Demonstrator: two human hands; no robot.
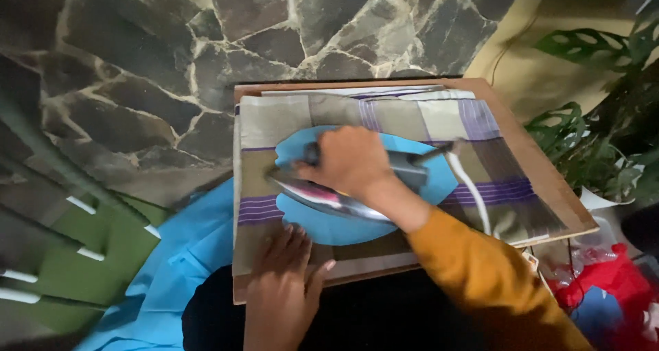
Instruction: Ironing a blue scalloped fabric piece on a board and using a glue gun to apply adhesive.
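The blue fabric point(357, 224) is spread on a striped cloth point(425, 121) covering a wooden board point(549, 179), with the rest of it hanging off the left edge. The right hand point(353, 162) is wrapped tight round the handle of the iron point(329, 196), which is sitting on the blue piece (white cord point(470, 186) trailing right). The left hand point(281, 275) lies flat, fingers spread, pinning the near edge. Looks like mid-pressing; I'd say the next pass needs the fabric kept taut and those fingers kept away from the hot plate.
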